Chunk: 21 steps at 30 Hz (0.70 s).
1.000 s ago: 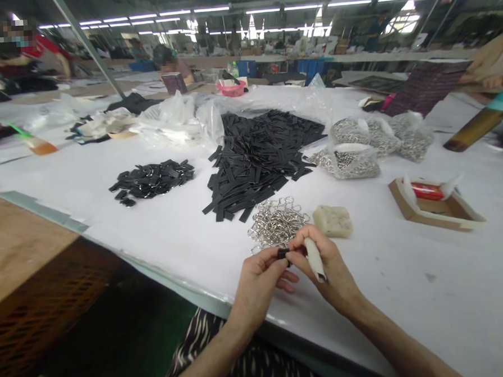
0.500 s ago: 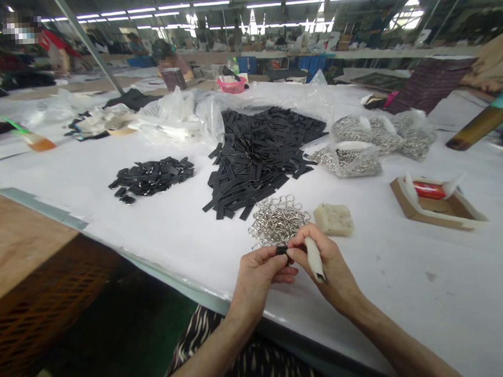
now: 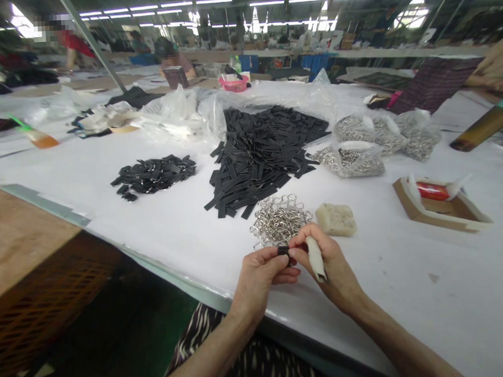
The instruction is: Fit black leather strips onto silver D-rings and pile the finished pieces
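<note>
My left hand (image 3: 262,269) pinches a small black strip (image 3: 283,249) between thumb and fingers, over the table's near edge. At the strip's right end are the thumb and index fingertips of my right hand (image 3: 332,263), closed on it. A tool with a pale wrapped handle (image 3: 316,257) is also tucked in my right hand; its working end cannot be made out. Just beyond the fingers lies a heap of silvery metal rings (image 3: 280,218). To its right sits a yellowish wax-like block (image 3: 336,219). Farther off spreads a large pile of flat black strips (image 3: 262,154).
On the left is a smaller pile of folded black pieces with metal (image 3: 153,175). Clear bags of metal rings (image 3: 355,159) lie at right, near an open cardboard box (image 3: 441,219) with a red item inside. Plastic bags (image 3: 176,116) and a pink basket (image 3: 234,85) stand farther back.
The view has shifted slightly, so everything sits a little farther right. Both hands keep nearly the same grip on the black strip.
</note>
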Each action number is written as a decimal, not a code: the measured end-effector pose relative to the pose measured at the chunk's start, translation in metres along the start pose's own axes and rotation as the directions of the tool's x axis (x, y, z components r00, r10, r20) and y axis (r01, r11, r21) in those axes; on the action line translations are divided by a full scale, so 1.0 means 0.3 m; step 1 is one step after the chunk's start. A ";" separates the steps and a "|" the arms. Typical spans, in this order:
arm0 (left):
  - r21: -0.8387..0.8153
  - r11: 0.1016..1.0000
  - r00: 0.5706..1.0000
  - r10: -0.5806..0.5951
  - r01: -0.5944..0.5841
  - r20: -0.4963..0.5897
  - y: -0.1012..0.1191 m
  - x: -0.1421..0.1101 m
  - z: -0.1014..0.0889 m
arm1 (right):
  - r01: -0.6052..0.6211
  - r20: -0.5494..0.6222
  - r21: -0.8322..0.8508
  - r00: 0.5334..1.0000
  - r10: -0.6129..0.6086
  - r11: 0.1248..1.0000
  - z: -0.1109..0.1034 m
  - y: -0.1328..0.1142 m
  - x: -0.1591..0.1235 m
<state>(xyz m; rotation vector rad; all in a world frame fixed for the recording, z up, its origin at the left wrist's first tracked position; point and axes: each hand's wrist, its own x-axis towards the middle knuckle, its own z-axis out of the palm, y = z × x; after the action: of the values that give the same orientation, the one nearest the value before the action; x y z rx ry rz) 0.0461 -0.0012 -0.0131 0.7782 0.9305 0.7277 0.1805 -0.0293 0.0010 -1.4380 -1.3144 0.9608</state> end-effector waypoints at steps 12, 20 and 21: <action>-0.036 0.999 1.000 -0.003 0.003 0.008 -0.010 0.001 -0.002 | 0.015 0.002 -0.004 1.000 -0.015 1.000 0.002 0.005 0.002; -0.055 0.998 1.000 -0.013 0.012 -0.027 -0.014 0.005 0.002 | 0.011 0.002 -0.016 1.000 -0.011 1.000 0.009 0.016 -0.002; -0.053 0.998 1.000 -0.015 0.014 -0.026 -0.014 0.005 0.002 | 0.010 0.002 -0.014 1.000 -0.010 1.000 0.009 0.014 -0.001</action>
<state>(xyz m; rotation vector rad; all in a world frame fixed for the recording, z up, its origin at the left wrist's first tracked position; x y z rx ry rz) 0.0482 -0.0023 -0.0171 0.7159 0.9365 0.7485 0.1790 -0.0293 -0.0038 -1.4401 -1.3315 0.9483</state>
